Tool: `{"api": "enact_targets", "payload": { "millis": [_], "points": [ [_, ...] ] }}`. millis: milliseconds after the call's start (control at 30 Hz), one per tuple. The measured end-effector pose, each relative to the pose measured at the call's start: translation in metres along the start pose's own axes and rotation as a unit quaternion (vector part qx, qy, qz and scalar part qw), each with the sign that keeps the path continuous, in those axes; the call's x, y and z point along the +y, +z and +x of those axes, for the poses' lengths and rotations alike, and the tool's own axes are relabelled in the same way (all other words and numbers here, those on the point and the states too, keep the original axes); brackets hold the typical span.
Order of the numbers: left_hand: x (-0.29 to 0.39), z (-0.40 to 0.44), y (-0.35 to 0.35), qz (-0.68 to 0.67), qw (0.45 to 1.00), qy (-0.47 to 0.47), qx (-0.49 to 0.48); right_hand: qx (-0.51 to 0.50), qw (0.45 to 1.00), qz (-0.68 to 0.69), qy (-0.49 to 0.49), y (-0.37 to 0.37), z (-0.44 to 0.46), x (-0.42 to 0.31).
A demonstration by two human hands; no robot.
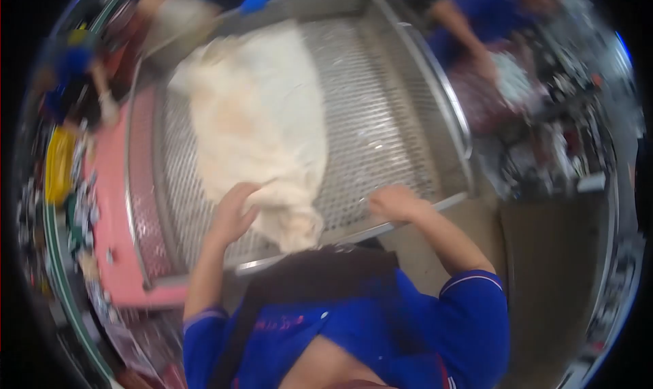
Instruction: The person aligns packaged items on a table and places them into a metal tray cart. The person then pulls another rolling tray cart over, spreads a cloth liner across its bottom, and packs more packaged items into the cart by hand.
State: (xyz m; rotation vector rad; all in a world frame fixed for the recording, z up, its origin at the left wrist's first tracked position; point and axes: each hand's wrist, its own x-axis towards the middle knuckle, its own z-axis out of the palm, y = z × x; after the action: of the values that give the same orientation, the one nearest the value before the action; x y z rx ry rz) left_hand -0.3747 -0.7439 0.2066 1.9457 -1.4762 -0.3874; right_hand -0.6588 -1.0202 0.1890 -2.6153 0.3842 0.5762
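A large cream-white limp sheet, which could be cloth or hide, is spread over the perforated floor of a metal tray. Its near end is bunched into folds close to my body. My left hand is beside the bunched end, fingers and thumb apart; whether it touches the folds is blurred. Apart from the sheet, over the tray's near right edge, is my right hand. Its fingers are curled in, and anything inside them is hidden.
A pink surface borders the tray on the left, with a yellow container beyond. One person handles pale material at upper right. Another person stands at left, and a blue-gloved hand is near the far rim.
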Motion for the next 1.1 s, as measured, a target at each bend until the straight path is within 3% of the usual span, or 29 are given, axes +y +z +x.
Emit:
{"api": "enact_targets", "payload": {
  "millis": [67, 167, 200, 333, 367, 433, 533, 567, 700, 800, 867, 933, 1000, 1033, 1100],
  "points": [
    [-0.029, -0.012, 0.016, 0.010, 0.999, -0.011, -0.048, 0.043, 0.998, -0.029, -0.044, -0.004, 0.021, -0.010],
    [-0.071, -0.017, 0.019, 0.018, 0.985, -0.157, -0.074, 0.053, 0.992, -0.074, -0.083, -0.020, 0.050, -0.034],
    [-0.088, -0.019, 0.019, 0.018, 0.989, -0.146, -0.028, 0.046, 0.992, -0.071, -0.090, -0.024, 0.062, -0.047],
    [-0.101, -0.021, 0.010, 0.000, 0.950, -0.276, -0.145, -0.017, 0.985, -0.043, -0.167, -0.028, 0.102, -0.104],
    [-0.097, -0.018, 0.009, -0.017, 0.941, -0.292, -0.168, 0.009, 0.983, -0.050, -0.177, -0.017, 0.113, -0.114],
    [-0.107, -0.022, 0.020, -0.030, 0.956, -0.254, -0.143, 0.067, 0.976, -0.066, -0.194, 0.017, 0.137, -0.119],
    [-0.099, -0.016, 0.017, -0.020, 0.963, -0.220, -0.152, -0.049, 0.991, -0.049, -0.115, 0.035, 0.154, -0.097],
    [-0.094, -0.014, 0.017, -0.019, 0.968, -0.207, -0.144, -0.019, 0.991, -0.034, -0.128, 0.035, 0.153, -0.089],
    [-0.058, -0.001, 0.022, 0.048, 0.996, -0.068, -0.033, 0.216, 0.922, 0.202, -0.250, 0.013, 0.147, -0.115],
    [-0.033, 0.007, 0.026, 0.038, 0.998, -0.029, 0.029, 0.229, 0.867, 0.291, -0.332, 0.008, 0.142, -0.127],
    [-0.052, 0.007, 0.034, 0.039, 0.997, 0.007, 0.071, 0.236, 0.873, 0.302, -0.303, 0.021, 0.143, -0.126],
    [-0.050, 0.008, 0.021, 0.000, 0.992, -0.022, 0.125, 0.261, 0.882, 0.278, -0.278, 0.019, 0.135, -0.131],
    [-0.071, 0.004, 0.015, -0.023, 0.983, -0.023, 0.179, 0.213, 0.947, 0.150, -0.188, 0.005, 0.128, -0.129],
    [-0.073, 0.002, 0.012, -0.072, 0.970, -0.083, 0.217, 0.186, 0.969, 0.083, -0.141, -0.001, 0.126, -0.124],
    [-0.084, -0.005, -0.001, -0.111, 0.939, -0.117, 0.303, 0.188, 0.980, 0.029, -0.060, -0.008, 0.128, -0.105]
  ]
}}
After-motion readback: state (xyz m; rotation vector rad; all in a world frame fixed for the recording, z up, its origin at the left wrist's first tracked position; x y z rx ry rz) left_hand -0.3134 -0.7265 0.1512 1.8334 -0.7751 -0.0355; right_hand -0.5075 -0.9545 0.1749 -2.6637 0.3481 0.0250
